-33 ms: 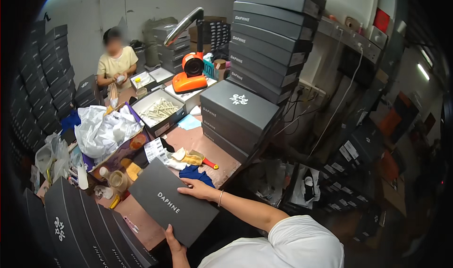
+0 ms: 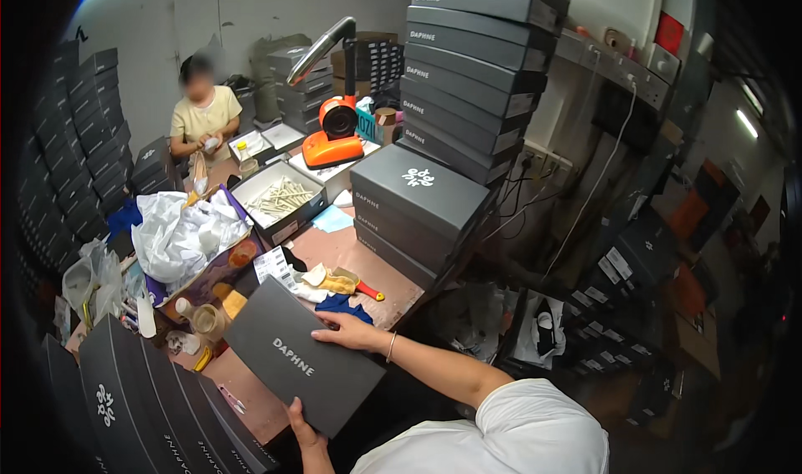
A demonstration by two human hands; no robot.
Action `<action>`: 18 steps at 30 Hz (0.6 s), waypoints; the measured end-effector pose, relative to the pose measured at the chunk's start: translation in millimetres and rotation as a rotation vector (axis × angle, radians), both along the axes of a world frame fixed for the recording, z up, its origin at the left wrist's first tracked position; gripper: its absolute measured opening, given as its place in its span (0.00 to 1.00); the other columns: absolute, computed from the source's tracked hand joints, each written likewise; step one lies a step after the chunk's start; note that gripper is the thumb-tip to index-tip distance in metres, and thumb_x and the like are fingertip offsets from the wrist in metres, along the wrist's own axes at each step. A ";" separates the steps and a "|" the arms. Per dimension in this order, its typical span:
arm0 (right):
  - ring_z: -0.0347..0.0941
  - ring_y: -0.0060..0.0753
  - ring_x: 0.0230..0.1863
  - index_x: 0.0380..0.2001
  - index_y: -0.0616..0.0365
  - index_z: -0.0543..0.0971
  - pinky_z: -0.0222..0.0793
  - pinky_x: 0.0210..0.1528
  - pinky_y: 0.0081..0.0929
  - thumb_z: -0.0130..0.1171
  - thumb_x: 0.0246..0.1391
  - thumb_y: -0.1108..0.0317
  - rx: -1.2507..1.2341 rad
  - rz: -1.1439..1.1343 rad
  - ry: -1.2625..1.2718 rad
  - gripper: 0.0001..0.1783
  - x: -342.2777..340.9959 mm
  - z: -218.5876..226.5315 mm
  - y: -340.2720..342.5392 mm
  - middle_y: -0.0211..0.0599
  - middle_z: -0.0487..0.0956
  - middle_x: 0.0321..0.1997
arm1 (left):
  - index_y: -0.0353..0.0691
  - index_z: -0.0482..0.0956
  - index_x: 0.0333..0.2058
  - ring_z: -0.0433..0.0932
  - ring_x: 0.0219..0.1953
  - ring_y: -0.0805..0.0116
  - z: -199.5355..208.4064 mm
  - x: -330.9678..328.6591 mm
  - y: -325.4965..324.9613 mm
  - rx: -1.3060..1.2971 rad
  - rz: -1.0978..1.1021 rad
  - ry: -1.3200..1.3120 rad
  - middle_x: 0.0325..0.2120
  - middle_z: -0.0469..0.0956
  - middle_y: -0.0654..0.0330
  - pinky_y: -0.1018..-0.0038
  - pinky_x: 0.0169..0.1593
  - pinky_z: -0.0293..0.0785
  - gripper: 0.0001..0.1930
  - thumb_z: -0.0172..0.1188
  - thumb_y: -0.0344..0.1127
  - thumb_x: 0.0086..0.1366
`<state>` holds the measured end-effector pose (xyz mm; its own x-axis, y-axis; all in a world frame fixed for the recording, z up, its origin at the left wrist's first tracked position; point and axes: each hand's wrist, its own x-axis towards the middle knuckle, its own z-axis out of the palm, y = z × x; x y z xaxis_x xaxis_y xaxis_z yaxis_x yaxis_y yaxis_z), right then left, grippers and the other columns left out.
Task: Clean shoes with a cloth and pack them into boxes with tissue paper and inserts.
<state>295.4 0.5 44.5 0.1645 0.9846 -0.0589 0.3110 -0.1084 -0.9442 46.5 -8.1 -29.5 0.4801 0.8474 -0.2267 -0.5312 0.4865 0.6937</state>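
Observation:
A dark grey lidded shoebox (image 2: 276, 324) is tilted in front of me, over the near edge of the pinkish table (image 2: 246, 370). My left hand (image 2: 307, 430) grips its near lower edge, thumb on the side and the other fingers hidden behind it. My right hand (image 2: 349, 332) clasps the far right edge, with the thumb across the lid. Just past that hand lie a blue cloth (image 2: 355, 311), a yellow-and-white cloth (image 2: 334, 282) and a brush with a red handle (image 2: 369, 291). A white label sheet (image 2: 273, 265) is beyond the box's far corner.
Shoeboxes stand stacked at near left (image 2: 121, 390) and at right on the table (image 2: 422, 186). A purple carton (image 2: 242, 253) holds white paper. Beside it, an open box (image 2: 288, 228) contains pale sticks. An orange machine (image 2: 332, 148) stands behind. Across the table sits a person (image 2: 205, 119).
The view has shifted very slightly. Both hands keep the same hold on the shoebox.

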 end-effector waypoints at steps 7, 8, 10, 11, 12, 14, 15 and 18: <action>0.59 0.47 0.67 0.61 0.44 0.69 0.35 0.69 0.64 0.65 0.41 0.38 0.886 0.121 -1.044 0.44 0.8 228.7 -87.8 0.42 0.66 0.64 | 0.36 0.68 0.56 0.73 0.53 0.62 190.8 56.5 43.9 0.306 0.006 -0.344 0.52 0.73 0.55 0.66 0.57 0.69 0.29 0.49 0.54 0.66; 0.56 0.47 0.69 0.61 0.37 0.69 0.28 0.69 0.70 0.67 0.35 0.40 0.888 0.126 -1.297 0.46 -2.8 242.0 -100.8 0.37 0.63 0.66 | 0.37 0.69 0.56 0.73 0.53 0.64 216.2 64.8 48.7 0.362 -0.024 -0.365 0.52 0.73 0.56 0.67 0.57 0.69 0.29 0.49 0.54 0.66; 0.51 0.48 0.72 0.65 0.28 0.58 0.31 0.70 0.70 0.63 0.42 0.48 0.962 -0.075 -1.666 0.45 3.5 256.5 -105.7 0.34 0.56 0.70 | 0.38 0.70 0.55 0.73 0.52 0.66 270.4 80.1 51.2 0.372 -0.017 -0.352 0.51 0.74 0.58 0.68 0.56 0.69 0.26 0.50 0.52 0.66; 0.49 0.48 0.73 0.67 0.25 0.54 0.32 0.69 0.71 0.60 0.46 0.50 1.117 -0.264 -1.857 0.44 19.3 262.4 -102.7 0.34 0.53 0.72 | 0.39 0.71 0.54 0.74 0.51 0.66 300.5 95.5 40.1 0.391 -0.014 -0.345 0.50 0.75 0.58 0.69 0.56 0.70 0.25 0.51 0.51 0.66; 0.45 0.49 0.74 0.68 0.20 0.49 0.34 0.69 0.70 0.56 0.52 0.55 1.142 -0.359 -1.854 0.43 29.6 274.2 -102.3 0.33 0.48 0.75 | 0.39 0.72 0.53 0.74 0.51 0.67 329.4 105.1 30.6 0.419 0.013 -0.326 0.49 0.75 0.59 0.70 0.55 0.70 0.24 0.51 0.51 0.66; 0.48 0.51 0.73 0.67 0.19 0.51 0.33 0.69 0.69 0.58 0.51 0.51 1.349 -0.571 -1.885 0.42 54.4 304.7 -99.4 0.34 0.51 0.74 | 0.39 0.72 0.52 0.75 0.50 0.66 375.8 122.0 32.1 0.563 -0.217 -0.480 0.48 0.75 0.59 0.70 0.54 0.71 0.23 0.53 0.50 0.66; 0.50 0.52 0.72 0.67 0.18 0.53 0.33 0.70 0.68 0.59 0.51 0.50 1.421 -0.635 -1.872 0.41 64.1 322.8 -101.5 0.34 0.54 0.73 | 0.39 0.72 0.52 0.75 0.49 0.66 402.3 128.2 25.2 0.601 -0.215 -0.454 0.47 0.75 0.59 0.69 0.54 0.72 0.23 0.53 0.50 0.66; 0.57 0.50 0.69 0.57 0.23 0.70 0.38 0.68 0.66 0.67 0.46 0.51 1.573 -0.799 -1.963 0.32 117.4 381.9 -122.3 0.32 0.65 0.67 | 0.40 0.71 0.53 0.76 0.50 0.64 460.4 186.4 3.8 0.672 -0.223 -0.487 0.47 0.75 0.58 0.67 0.58 0.70 0.24 0.53 0.51 0.66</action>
